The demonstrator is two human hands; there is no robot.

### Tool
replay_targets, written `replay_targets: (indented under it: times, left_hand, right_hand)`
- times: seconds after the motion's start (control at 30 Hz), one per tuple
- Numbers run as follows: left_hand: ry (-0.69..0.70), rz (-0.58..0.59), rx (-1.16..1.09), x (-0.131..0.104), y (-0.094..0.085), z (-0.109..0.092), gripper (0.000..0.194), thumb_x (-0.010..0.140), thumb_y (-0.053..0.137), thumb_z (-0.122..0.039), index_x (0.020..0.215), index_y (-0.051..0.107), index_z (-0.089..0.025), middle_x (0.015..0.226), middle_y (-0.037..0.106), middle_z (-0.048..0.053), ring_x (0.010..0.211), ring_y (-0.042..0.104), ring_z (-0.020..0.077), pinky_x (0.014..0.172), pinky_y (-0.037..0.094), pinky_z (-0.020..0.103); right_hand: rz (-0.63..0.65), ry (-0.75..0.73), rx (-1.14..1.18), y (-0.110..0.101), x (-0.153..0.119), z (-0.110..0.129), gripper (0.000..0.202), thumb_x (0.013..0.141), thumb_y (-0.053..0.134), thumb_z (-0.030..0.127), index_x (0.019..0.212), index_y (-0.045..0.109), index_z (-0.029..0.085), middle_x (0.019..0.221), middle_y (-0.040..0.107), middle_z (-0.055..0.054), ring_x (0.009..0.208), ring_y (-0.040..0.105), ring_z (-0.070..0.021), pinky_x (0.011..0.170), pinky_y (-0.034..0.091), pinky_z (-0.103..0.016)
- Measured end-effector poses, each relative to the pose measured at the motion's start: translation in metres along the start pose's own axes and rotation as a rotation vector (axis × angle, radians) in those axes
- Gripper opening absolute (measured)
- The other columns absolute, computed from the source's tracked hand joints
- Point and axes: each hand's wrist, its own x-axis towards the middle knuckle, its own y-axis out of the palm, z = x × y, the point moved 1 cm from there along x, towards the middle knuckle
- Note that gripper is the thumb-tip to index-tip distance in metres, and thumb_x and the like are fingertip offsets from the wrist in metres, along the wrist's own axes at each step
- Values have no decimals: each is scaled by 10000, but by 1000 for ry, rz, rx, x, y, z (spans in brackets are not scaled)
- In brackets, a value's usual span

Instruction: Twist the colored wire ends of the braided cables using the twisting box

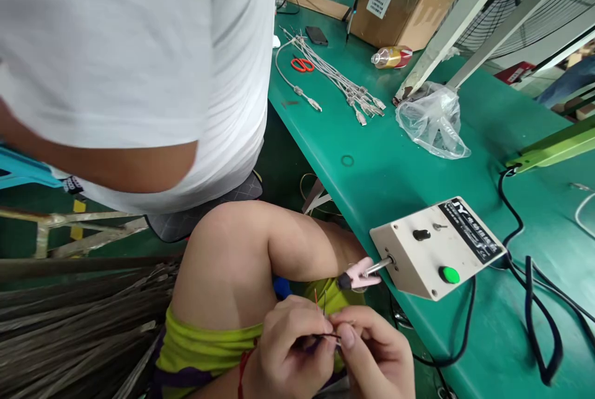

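My left hand point(295, 343) is closed in a pinch on thin wires above my lap. A red wire end point(316, 295) and a dark wire end point(325, 301) stick up from between the hands, and a black wire point(331, 335) runs across the fingertips. Right beside it, my right hand point(379, 349) also pinches the wires, fingertips almost touching the left ones. Just beyond the hands, a pink-jawed clip point(360, 276) sticks out on a metal shaft from a beige control box point(437, 250) with a black knob and a green button.
Grey USB cables point(337, 80), red-handled scissors point(302, 65), a phone point(317, 35), a bottle point(392, 57) and a plastic bag point(434, 120) lie on the green table point(372, 182). A co-worker in a white shirt point(139, 46) sits close at left. A long grey bundle point(83, 331) lies lower left.
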Motion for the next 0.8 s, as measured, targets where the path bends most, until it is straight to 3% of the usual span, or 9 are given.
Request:
replay_targets:
  times: [0.13, 0.23, 0.4, 0.5, 0.6, 0.7, 0.8]
  left_hand:
    - [-36, -17, -62, -1, 1, 3, 174, 1133, 682, -414, 1045, 695, -264, 698, 739, -2, 523, 686, 172, 593, 633, 309]
    - [-71, 35, -149, 0, 2, 6, 220, 1153, 643, -468, 1040, 698, -287, 605, 682, -40, 419, 618, 155, 555, 579, 316]
    - [-103, 93, -209, 3, 3, 8, 259, 1160, 625, -474, 970, 670, -304, 513, 635, -64, 359, 596, 157, 507, 533, 316]
    - [-99, 113, -198, 3, 2, 10, 223, 1159, 633, -444, 991, 670, -301, 593, 717, -40, 401, 634, 162, 509, 551, 307]
    - [-100, 136, -202, 4, -1, 12, 100, 1134, 666, -347, 1047, 665, -296, 702, 780, -10, 459, 667, 167, 502, 564, 284]
    - [-91, 101, -218, 8, -2, 16, 80, 1086, 677, -198, 1075, 662, -275, 750, 770, 5, 525, 686, 162, 516, 577, 242]
    - [-98, 61, -238, 9, -3, 19, 123, 1057, 679, -132, 1111, 677, -243, 781, 740, 18, 610, 688, 155, 574, 592, 213]
  right_hand:
    - [75, 67, 100, 0, 14, 4, 214, 958, 953, 454, 876, 931, 257, 677, 781, -52, 598, 680, -169, 607, 577, -253]
    - [95, 116, 145, 4, 19, 9, 286, 930, 972, 482, 806, 911, 231, 661, 782, -60, 603, 705, -182, 619, 588, -273]
    - [-32, 194, 94, 3, 21, 0, 367, 814, 1042, 551, 782, 898, 216, 733, 819, -89, 645, 729, -218, 641, 603, -315]
    - [-85, 141, 137, -1, 23, -5, 410, 877, 990, 574, 757, 860, 204, 629, 682, -29, 593, 593, -163, 597, 518, -273]
    - [-81, 97, 331, -2, 29, -3, 369, 991, 877, 579, 973, 892, 210, 656, 565, 12, 608, 470, -137, 595, 471, -240]
    - [-13, 145, 587, 0, 37, 2, 413, 1024, 835, 551, 1297, 867, 242, 853, 667, -24, 650, 486, -133, 636, 536, -254]
    - [38, 186, 713, 3, 43, 0, 397, 1039, 854, 509, 1333, 861, 241, 778, 624, 14, 560, 323, -88, 548, 480, -197]
